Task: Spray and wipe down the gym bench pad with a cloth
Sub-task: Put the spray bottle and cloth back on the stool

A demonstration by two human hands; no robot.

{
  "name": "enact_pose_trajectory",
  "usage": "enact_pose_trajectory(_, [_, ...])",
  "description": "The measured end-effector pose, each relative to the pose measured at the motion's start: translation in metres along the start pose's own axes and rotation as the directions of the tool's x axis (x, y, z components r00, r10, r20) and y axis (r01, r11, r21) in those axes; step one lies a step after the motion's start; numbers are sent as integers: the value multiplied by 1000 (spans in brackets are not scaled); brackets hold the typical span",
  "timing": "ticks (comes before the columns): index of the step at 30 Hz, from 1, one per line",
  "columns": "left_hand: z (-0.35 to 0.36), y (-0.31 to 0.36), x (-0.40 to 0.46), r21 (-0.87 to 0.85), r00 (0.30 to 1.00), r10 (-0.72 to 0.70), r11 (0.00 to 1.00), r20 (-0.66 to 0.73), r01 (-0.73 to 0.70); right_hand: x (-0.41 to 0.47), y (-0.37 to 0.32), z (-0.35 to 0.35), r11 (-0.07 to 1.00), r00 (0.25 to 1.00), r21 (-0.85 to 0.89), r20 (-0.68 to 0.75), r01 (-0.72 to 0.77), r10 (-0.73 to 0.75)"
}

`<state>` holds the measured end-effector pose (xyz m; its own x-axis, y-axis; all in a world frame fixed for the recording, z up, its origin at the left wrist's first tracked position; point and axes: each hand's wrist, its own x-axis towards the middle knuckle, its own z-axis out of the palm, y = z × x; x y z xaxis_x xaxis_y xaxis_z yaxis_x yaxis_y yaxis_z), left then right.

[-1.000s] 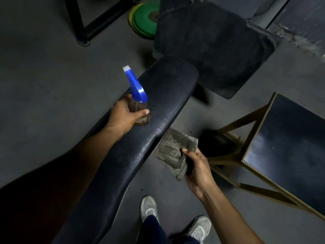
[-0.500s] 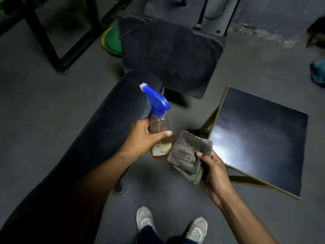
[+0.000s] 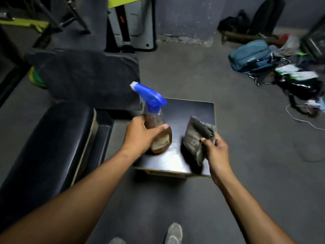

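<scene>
My left hand [image 3: 140, 133] grips a clear spray bottle [image 3: 156, 124] with a blue trigger head and a little amber liquid; its base is on or just above a small black-topped stool [image 3: 195, 110]. My right hand [image 3: 215, 147] holds a folded grey cloth [image 3: 197, 136] over the right part of that stool. The black gym bench pad [image 3: 47, 147] lies at the lower left, beside my left forearm and apart from both hands.
A dark mat or pad [image 3: 84, 76] leans behind the bench. A teal backpack [image 3: 251, 57] and a pile of clothes and bags [image 3: 299, 81] lie on the floor at the right. Green weight plates [image 3: 36, 78] and machine frames stand at the left. My shoes [image 3: 173, 233] are below.
Both hands have swung right, away from the bench pad, and now hover over the black stool. The bottle came with the left hand and the cloth with the right.
</scene>
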<state>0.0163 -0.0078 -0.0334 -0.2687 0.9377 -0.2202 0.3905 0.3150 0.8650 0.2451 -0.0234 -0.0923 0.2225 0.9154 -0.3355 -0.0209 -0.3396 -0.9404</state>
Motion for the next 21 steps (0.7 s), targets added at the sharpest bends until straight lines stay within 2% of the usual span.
enact_pose_trajectory(6, [32, 13, 25, 111, 995, 32, 994, -89, -22, 40, 17, -14, 957, 986, -245, 89, 157, -139])
enact_pose_trajectory(8, [39, 11, 29, 147, 991, 47, 989, -124, -28, 48, 23, -15, 865, 968, -434, 108, 251, -227])
enact_pose_trajectory(10, [43, 6, 29, 182, 987, 50, 983, -150, -22, 52, 32, -13, 711, 930, -601, 215, 366, -297])
enact_pose_trajectory(12, [46, 1, 26, 197, 983, 44, 980, -181, -7, 52, 45, -9, 527, 903, -734, 348, 429, -251])
enact_pose_trajectory(15, [47, 0, 21, 225, 980, 65, 974, -186, -21, 44, 64, -6, 286, 889, -847, 456, 449, -44])
enact_pose_trajectory(17, [48, 0, 19, 256, 984, 87, 966, -158, -45, 39, 69, -7, 223, 878, -857, 478, 465, 4])
enact_pose_trajectory(21, [47, -1, 18, 262, 989, 88, 964, -121, -54, 39, 67, -3, 219, 879, -859, 477, 462, 16])
